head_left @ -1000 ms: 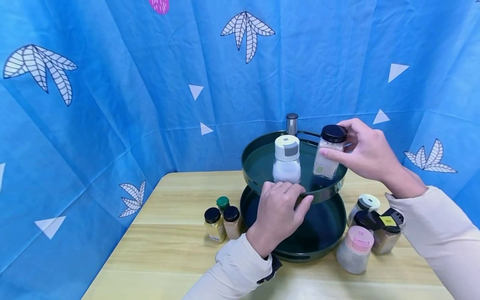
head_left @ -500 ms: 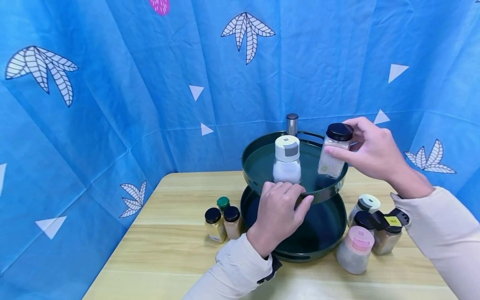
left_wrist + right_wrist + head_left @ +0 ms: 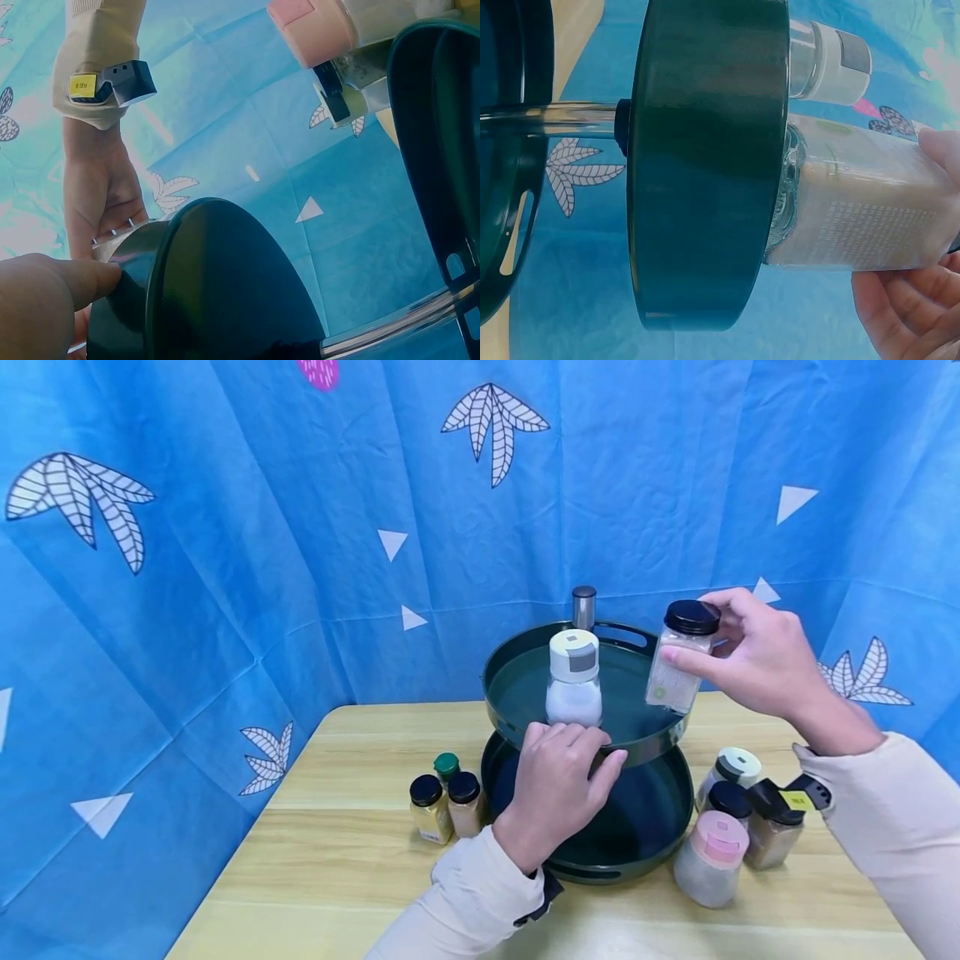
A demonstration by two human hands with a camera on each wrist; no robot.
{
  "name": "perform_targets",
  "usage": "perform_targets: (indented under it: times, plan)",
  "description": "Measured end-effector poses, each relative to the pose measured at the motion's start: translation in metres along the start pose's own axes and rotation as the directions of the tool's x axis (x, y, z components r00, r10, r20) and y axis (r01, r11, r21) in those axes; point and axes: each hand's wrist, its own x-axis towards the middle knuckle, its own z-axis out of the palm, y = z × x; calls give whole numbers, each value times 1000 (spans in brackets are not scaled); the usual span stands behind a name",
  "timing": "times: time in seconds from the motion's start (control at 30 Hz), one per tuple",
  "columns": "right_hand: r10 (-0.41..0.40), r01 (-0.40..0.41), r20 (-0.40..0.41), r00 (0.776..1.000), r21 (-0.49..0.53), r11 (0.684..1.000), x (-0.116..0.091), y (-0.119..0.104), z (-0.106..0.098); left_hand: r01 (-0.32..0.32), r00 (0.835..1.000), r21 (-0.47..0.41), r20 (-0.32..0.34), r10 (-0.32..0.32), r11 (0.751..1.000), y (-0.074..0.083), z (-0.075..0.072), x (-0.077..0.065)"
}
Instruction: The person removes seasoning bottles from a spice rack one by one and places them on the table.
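Observation:
In the head view my right hand (image 3: 765, 652) holds a clear square seasoning jar (image 3: 677, 677) with a black lid and pale powder inside, slightly tilted. The jar overlaps the right side of the upper tray (image 3: 513, 672) of a dark green two-tier rack. Seen from the right wrist, the base of the jar is right at that tray's rim, thumb and fingers at its lid end. My left hand (image 3: 558, 785) grips the front rim of the upper tray, thumb (image 3: 94, 281) against the outer wall. A white-capped shaker (image 3: 573, 697) of white powder stands upright inside, just behind the left fingers.
The lower tray (image 3: 645, 827) sits on the wooden table (image 3: 345, 793). Left of it stand jars with black lids (image 3: 430, 818) and a green-capped bottle (image 3: 446, 766). To the right are a pink-capped shaker (image 3: 708, 868) and several jars. A metal post (image 3: 584, 608) rises behind the upper tray.
My right hand has moved right and slightly up with the seasoning jar, from over the upper tray toward its right rim. The left hand and the trays have stayed still.

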Motion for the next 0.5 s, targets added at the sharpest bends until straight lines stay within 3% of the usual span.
perform_targets:
  times: [0.5]
  plan:
    - [59, -59, 3, 998, 49, 997, -2, 3, -11, 9, 1000, -5, 0, -9, 1000, 2, 1, 1]
